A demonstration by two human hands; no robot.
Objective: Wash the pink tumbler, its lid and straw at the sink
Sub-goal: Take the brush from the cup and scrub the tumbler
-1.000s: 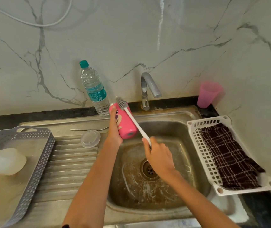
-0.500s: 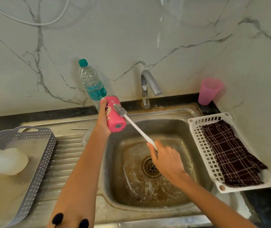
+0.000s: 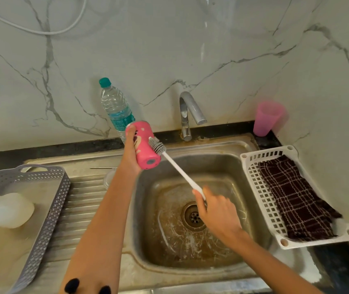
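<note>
My left hand point(image 3: 131, 154) wraps tumbler point(image 3: 144, 143) over sink point(image 3: 254, 187), catching drips; right hand point(image 3: 216, 211) pinches brush point(image 3: 177, 169), bristles seemingly scrubbing its side.

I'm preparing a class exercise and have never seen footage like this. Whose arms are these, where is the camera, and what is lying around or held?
No machine: a person wears one camera on the head, looking down at their own arms over a steel sink. The left hand grips the pink tumbler. The right hand holds a white bottle brush, bristles against the tumbler's side. On the draining board lie a clear lid, partly hidden, and a thin metal straw. Around stand a tap, water bottle, pink cup, a white basket holding a checked cloth, and a grey tray.
</note>
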